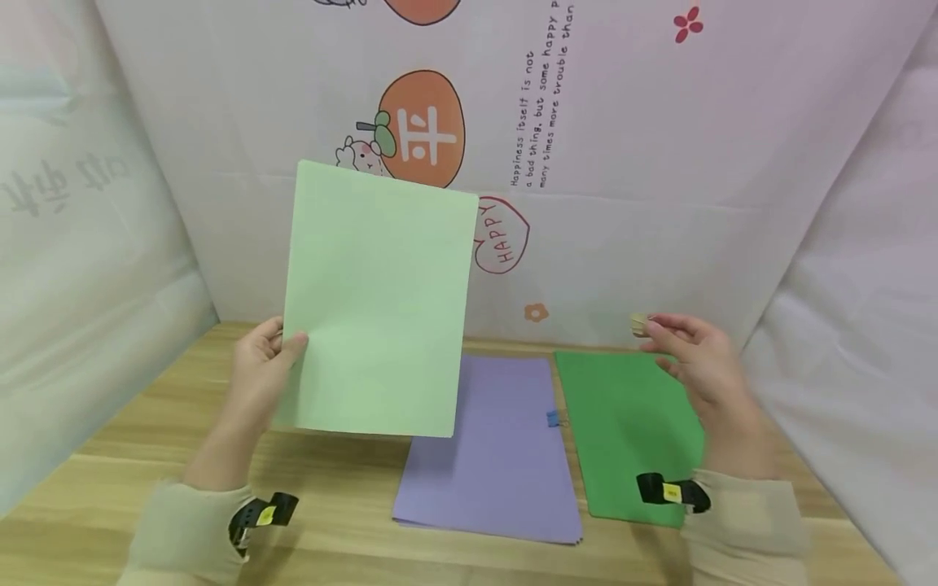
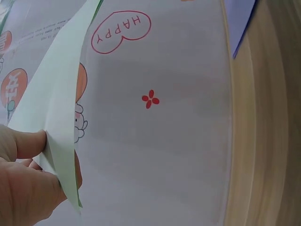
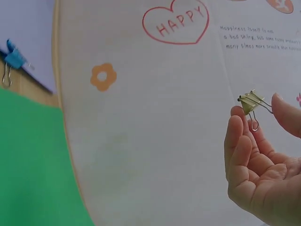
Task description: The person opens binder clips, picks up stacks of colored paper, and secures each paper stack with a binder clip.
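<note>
My left hand [image 1: 262, 366] pinches the lower left edge of a light green stack of paper [image 1: 381, 301], held up off the table. In the left wrist view, the thumb lies on the front face of the light green paper [image 2: 56, 94] and fingers are behind it. A small yellow binder clip [image 1: 639, 325] is between the thumb and fingers of my right hand [image 1: 692, 350], raised above a green stack of paper [image 1: 630, 439]. The right wrist view shows the clip [image 3: 250, 102] with its wire handles toward the hand.
Purple paper [image 1: 498, 456] lies mid-table with a blue binder clip [image 1: 553, 418] on its right edge. The green paper is to its right. Behind the wooden table [image 1: 330, 505] rises a white printed cloth [image 1: 659, 203], with white sheeting at both sides.
</note>
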The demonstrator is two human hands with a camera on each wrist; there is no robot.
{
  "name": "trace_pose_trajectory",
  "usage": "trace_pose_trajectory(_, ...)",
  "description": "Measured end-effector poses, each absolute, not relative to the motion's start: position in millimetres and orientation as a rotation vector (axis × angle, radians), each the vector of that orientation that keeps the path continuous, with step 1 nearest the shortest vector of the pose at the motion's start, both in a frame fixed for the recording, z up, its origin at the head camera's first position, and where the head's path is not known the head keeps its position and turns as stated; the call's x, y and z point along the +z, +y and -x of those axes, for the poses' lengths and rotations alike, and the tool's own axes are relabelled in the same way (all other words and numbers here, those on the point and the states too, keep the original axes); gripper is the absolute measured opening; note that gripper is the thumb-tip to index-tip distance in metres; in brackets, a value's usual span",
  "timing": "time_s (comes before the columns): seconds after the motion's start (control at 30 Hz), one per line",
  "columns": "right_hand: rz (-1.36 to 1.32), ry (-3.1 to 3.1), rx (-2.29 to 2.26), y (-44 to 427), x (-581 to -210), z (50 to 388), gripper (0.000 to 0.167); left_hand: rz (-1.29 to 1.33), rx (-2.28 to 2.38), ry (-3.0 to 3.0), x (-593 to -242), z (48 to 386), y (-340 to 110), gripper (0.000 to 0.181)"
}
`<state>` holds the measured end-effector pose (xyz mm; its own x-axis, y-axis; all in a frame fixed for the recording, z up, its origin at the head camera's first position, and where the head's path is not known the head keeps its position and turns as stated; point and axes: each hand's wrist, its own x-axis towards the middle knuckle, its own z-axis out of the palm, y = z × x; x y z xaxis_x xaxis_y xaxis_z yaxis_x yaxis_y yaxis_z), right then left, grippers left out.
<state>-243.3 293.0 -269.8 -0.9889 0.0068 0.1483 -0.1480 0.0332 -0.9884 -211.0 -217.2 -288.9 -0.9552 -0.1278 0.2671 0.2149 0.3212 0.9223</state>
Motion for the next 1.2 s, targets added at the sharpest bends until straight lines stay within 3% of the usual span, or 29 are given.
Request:
trace_pose_trajectory(0.17,-0.191,-2.063,2.183,276,-263,245,0.023,0.124,-1.742,-2.197,-287,215,-209,0.045)
trace_pose_trajectory(0.6,-0.194,-1.920,2.360,219,-248,242,0.024,0.108,-1.951,-2.039,-276,230,-181,0.043)
trace_pose_trajectory(0.8,-0.162,-1.831,2.463,195,-251,241,0.006,0.101,-2.025,-2.003,-267,236,-163,0.043)
trace_pose_trajectory(1.2,-0.239,-1.821,2.505,187,-255,241,0.015,0.136,-2.073,-1.942,-266,245,-142,0.039)
